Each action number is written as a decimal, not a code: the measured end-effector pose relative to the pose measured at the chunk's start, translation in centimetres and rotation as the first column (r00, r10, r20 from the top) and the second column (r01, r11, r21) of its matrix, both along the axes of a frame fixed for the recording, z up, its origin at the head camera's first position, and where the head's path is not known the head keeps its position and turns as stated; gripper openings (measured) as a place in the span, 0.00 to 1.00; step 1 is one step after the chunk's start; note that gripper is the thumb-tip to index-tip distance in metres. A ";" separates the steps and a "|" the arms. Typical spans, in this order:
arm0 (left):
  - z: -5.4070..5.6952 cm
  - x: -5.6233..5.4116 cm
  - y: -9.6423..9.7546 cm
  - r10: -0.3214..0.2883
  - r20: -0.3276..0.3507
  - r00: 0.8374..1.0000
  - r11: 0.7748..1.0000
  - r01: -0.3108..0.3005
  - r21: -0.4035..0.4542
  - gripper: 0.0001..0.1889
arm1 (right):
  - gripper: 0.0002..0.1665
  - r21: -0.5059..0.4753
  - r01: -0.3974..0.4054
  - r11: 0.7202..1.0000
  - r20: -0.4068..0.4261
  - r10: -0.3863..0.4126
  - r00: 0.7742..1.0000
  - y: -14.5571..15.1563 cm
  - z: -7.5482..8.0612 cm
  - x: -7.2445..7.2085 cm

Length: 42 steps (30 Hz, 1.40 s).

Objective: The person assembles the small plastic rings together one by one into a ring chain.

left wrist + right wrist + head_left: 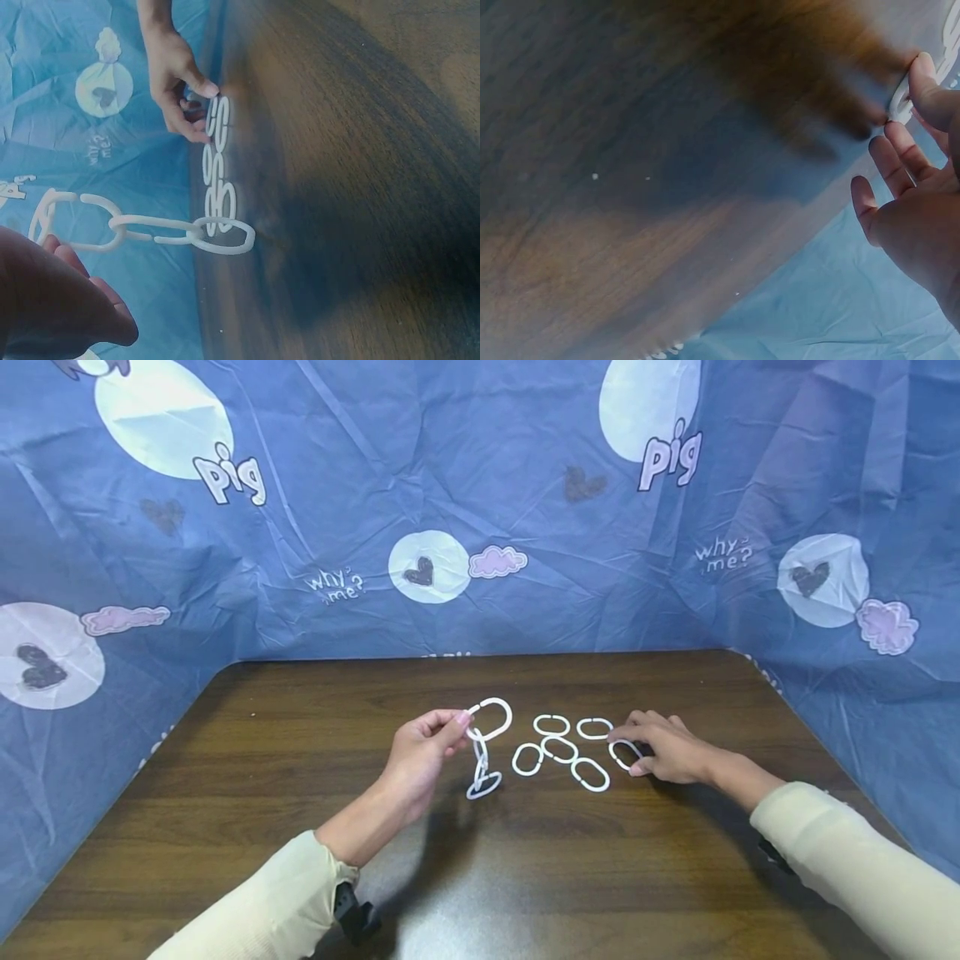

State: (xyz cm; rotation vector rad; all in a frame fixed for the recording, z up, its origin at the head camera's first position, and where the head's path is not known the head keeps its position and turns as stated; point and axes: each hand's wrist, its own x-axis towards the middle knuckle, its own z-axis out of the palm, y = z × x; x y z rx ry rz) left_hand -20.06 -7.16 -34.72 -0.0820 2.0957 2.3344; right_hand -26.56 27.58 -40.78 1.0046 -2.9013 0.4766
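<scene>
My left hand (420, 756) pinches the top of a short chain of white C-shaped plastic links (497, 718) between thumb and fingers. The chain (154, 225) hangs from it, and its lowest link (483, 786) is close to the tabletop. At the right, my right hand (671, 747) has its thumb and fingertips at opposite ends of one loose white link (625, 755) lying on the table. In the right wrist view, this link (901, 105) shows partly between thumb and index finger, while the other fingers are spread.
Several other loose white links (559, 749) lie flat in a cluster between my hands, each with a small gap in its rim. The brown wooden table (300, 877) carries them. A blue printed cloth (480, 460) hangs behind the table and along its sides.
</scene>
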 end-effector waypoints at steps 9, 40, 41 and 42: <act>-0.1 -0.1 -0.1 -0.014 -0.013 1.000 1.000 0.014 -0.003 0.07 | 0.28 0.003 0.013 1.000 -0.033 -0.013 0.999 0.2 -0.4 0.0; -0.2 0.0 0.0 -0.015 0.001 1.000 1.000 0.015 -0.019 0.09 | 0.26 -0.104 -0.014 0.994 -0.260 -0.013 0.966 -1.4 2.6 -0.8; -0.2 0.0 0.0 -0.014 0.002 1.000 1.000 0.014 -0.024 0.09 | 0.26 -0.112 -0.019 0.994 -0.267 -0.012 0.964 -1.5 2.8 -0.8; -0.3 0.0 0.0 -0.013 0.004 1.000 0.999 0.013 -0.032 0.08 | 0.26 -0.119 -0.025 0.993 -0.278 -0.010 0.960 -1.6 3.0 -0.9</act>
